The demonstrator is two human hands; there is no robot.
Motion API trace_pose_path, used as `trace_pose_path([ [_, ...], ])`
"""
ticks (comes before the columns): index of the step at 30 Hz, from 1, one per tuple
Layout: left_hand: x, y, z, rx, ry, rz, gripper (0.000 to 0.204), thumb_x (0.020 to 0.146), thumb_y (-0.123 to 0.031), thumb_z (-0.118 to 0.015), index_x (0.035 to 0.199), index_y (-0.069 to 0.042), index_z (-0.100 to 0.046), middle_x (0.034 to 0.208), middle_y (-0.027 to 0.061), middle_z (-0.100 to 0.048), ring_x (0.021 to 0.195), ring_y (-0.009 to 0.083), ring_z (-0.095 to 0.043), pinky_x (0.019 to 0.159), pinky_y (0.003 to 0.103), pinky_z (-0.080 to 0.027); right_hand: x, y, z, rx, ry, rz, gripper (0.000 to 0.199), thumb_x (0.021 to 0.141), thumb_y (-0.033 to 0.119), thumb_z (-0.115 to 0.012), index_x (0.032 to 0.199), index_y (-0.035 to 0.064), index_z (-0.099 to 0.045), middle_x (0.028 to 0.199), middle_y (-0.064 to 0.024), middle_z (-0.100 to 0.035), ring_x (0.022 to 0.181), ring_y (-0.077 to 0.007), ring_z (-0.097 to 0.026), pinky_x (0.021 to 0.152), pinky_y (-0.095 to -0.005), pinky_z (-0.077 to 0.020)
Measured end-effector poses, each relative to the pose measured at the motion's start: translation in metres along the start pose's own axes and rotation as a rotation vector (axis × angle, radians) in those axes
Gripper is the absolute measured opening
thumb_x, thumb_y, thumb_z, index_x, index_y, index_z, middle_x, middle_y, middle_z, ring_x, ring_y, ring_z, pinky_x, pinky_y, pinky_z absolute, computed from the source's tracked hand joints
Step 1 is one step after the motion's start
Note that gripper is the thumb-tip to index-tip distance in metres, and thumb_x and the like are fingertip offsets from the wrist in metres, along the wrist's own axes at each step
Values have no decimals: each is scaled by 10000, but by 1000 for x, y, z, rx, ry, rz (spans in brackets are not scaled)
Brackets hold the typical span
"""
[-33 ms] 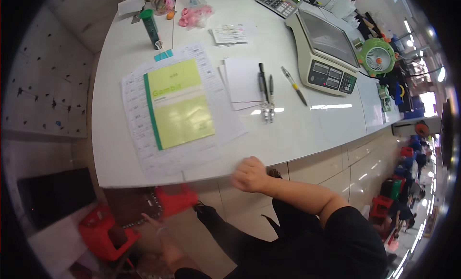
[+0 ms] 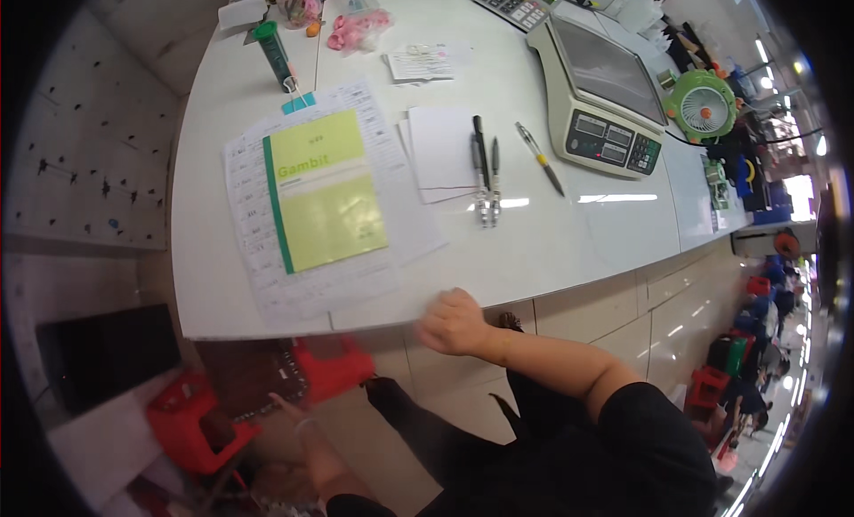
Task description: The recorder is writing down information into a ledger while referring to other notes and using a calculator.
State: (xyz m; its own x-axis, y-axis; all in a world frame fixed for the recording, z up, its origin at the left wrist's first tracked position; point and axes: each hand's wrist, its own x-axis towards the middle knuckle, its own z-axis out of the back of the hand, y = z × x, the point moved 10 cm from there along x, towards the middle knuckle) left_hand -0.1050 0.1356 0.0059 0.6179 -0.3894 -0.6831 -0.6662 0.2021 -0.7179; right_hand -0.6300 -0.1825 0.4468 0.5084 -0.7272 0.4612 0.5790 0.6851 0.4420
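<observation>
My right hand (image 2: pixel 452 323) is closed in a fist at the front edge of the white table (image 2: pixel 551 250), and nothing shows in it. Low on the left, below the tabletop, my left hand (image 2: pixel 294 412) is slightly blurred, with a finger stretched out beside a dark brown thing (image 2: pixel 249 375) with a studded edge. Red plastic stools (image 2: pixel 334 370) stand around that thing. On the table, a yellow-green booklet (image 2: pixel 329 201) with a green spine lies on written sheets (image 2: pixel 249 215) held by a blue binder clip (image 2: pixel 299 103).
Blank white papers (image 2: pixel 440 152), several pens (image 2: pixel 539 160) and a stack of slips (image 2: pixel 420 64) lie mid-table. A weighing scale (image 2: pixel 596 99), a calculator (image 2: pixel 516 5) and a green fan (image 2: pixel 701 106) are at the right. A green-capped tube (image 2: pixel 274 55) stands far left. People are at the far right.
The view has shifted a little, so the tabletop things sit slightly further left. My right fist stays at the table edge, and my left hand stays by the brown thing.
</observation>
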Motion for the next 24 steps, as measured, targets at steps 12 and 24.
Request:
trace_pose_path([
  [12, -285, 215, -167, 169, 50, 159, 697, 835, -359, -666, 1370, -174, -258, 1329, 54, -430, 1090, 243, -521, 811, 422, -503, -149, -136, 135, -66, 30, -513, 319, 705, 97, -663, 1009, 68, -571, 1045, -131, -543, 1015, -316, -497, 887, -422, -384],
  [24, -468, 394, -201, 1122, 678, 667, 706, 803, -525, -606, 1331, -93, -424, 1206, 42, -528, 1092, 166, -489, 926, 307, -360, -225, -197, 200, -313, 23, -568, 500, 785, 194, -623, 1273, 155, -519, 1353, -78, -443, 1251, -284, -394, 1030, -453, -278],
])
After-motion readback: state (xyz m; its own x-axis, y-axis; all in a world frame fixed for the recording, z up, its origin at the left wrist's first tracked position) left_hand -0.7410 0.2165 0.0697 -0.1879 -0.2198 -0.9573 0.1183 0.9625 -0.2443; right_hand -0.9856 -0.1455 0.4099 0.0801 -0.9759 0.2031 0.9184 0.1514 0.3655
